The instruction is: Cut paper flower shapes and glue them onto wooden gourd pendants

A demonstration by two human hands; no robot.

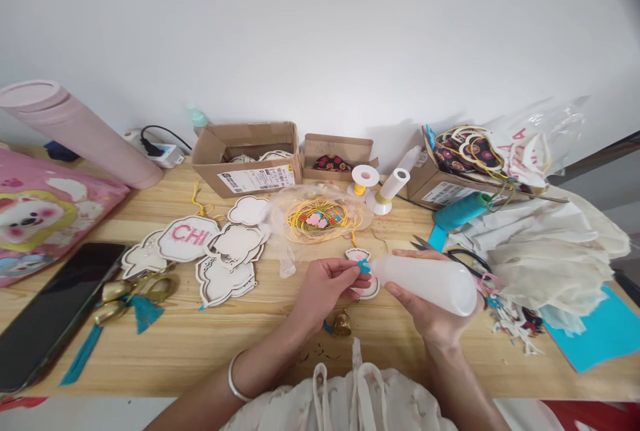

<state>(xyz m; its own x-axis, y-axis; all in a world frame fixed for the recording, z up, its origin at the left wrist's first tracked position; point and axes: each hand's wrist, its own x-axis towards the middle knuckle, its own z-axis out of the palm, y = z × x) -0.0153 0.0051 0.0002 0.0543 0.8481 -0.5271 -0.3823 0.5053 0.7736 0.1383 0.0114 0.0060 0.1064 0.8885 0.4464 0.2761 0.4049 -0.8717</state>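
My left hand pinches a small blue cut-out piece between thumb and fingertips. Wrapped round a white translucent squeeze bottle, my right hand tilts it so that its nozzle end points left, close to the blue piece. Whether the nozzle touches it I cannot tell. Under both hands lies a white-edged pink ornament, partly hidden, with a yellow cord at its top. A small brass bell rests on the table just below my left hand.
Pale wooden cut-outs, brass bells with teal tassels and a black phone lie left. Cardboard boxes stand along the wall. Scissors, teal thread, white fabric and a blue sheet are right.
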